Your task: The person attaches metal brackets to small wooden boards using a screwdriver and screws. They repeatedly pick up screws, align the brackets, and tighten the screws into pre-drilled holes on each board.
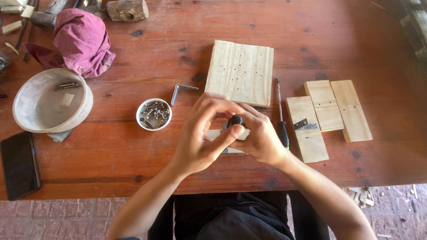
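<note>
Both hands meet over the near middle of the red-brown wooden table (111, 151). The left hand (202, 138) and the right hand (260, 140) are closed together on a small black knob-like object (235, 120), pinched between the fingertips of both; what the object is cannot be told. Directly beneath the hands lies a small pale wood block (231, 142), mostly hidden by them. Just right of the right hand, a screwdriver (281, 115) with a black handle lies lengthwise on the table. Beyond the hands rests a square pale wood board (240, 73) with small drilled holes. To the right lie three narrow wood slats (329, 111), side by side, with a metal hinge (304, 124) on the nearest one. To the left stand a small white bowl of screws (153, 114) and, just beside it, a metal angle bracket (180, 91). Farther left are a large pale bowl (51, 102), a crumpled magenta cloth (82, 42) and a dark phone (18, 164) at the table's near edge.
</note>
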